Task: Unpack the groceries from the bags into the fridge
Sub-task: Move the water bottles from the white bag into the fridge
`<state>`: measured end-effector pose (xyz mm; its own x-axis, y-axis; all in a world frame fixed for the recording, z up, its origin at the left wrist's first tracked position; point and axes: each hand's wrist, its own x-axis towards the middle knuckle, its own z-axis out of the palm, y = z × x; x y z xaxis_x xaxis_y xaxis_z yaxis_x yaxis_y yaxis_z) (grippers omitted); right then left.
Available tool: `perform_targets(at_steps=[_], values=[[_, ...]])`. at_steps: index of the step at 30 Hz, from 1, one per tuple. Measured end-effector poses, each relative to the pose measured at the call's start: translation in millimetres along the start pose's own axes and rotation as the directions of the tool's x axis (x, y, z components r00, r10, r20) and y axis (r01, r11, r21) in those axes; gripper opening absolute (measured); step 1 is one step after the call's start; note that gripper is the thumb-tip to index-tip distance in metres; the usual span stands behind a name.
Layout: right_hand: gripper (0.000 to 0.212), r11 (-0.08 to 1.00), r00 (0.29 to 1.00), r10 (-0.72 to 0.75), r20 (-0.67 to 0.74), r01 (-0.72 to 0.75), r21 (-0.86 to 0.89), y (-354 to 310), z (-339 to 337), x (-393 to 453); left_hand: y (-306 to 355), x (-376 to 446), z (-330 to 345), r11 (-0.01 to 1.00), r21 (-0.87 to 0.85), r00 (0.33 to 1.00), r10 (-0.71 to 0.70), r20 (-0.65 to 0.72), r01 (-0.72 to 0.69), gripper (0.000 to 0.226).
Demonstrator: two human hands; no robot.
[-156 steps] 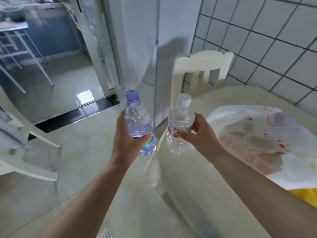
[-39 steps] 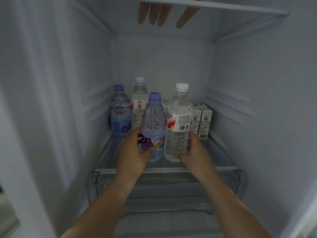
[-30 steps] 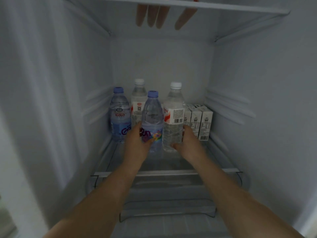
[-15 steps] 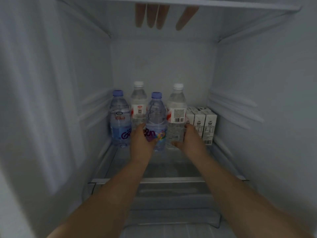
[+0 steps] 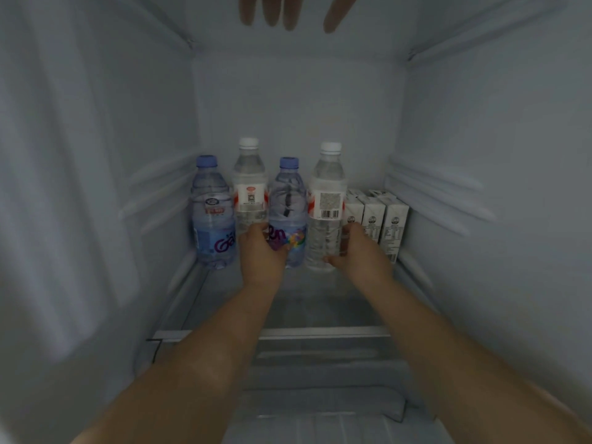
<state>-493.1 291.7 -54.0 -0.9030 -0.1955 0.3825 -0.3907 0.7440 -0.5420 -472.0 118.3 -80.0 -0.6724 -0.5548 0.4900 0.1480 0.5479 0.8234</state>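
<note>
Inside the fridge (image 5: 96,187), 4 water bottles stand upright in a row on the glass shelf (image 5: 288,331): from the left, a blue-capped bottle (image 5: 212,216) by the side wall, then a white-capped bottle (image 5: 250,190) set slightly farther back. The left hand (image 5: 261,251) grips the lower part of a second blue-capped bottle (image 5: 288,200), while the right hand (image 5: 358,251) grips the base of a second white-capped bottle (image 5: 327,203), the 2 held bottles side by side. At far right, 3 small white cartons (image 5: 379,219) stand just beside the right hand, near the fridge's right wall.
</note>
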Motion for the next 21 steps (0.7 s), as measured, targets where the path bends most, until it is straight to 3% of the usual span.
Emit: perform_targets(at_steps=[8,16,21], values=[[0.052,1.000,1.000,-0.006,0.016,0.006,-0.006,1.5,-2.8,0.7,7.3,-10.0,-8.2,0.998,-0.029,0.995,-0.062,0.076,0.064,0.052],[0.052,0.974,0.996,0.034,0.079,-0.051,0.221,-2.9,-12.0,-22.9,37.1,-48.0,-45.9,0.977,-0.150,0.955,-0.102,0.279,0.148,0.030],[0.048,0.988,0.993,-0.095,0.068,0.086,0.131,-14.5,-20.1,-75.3,50.6,-101.7,-95.1,0.966,-0.243,0.942,0.003,0.335,0.083,0.026]])
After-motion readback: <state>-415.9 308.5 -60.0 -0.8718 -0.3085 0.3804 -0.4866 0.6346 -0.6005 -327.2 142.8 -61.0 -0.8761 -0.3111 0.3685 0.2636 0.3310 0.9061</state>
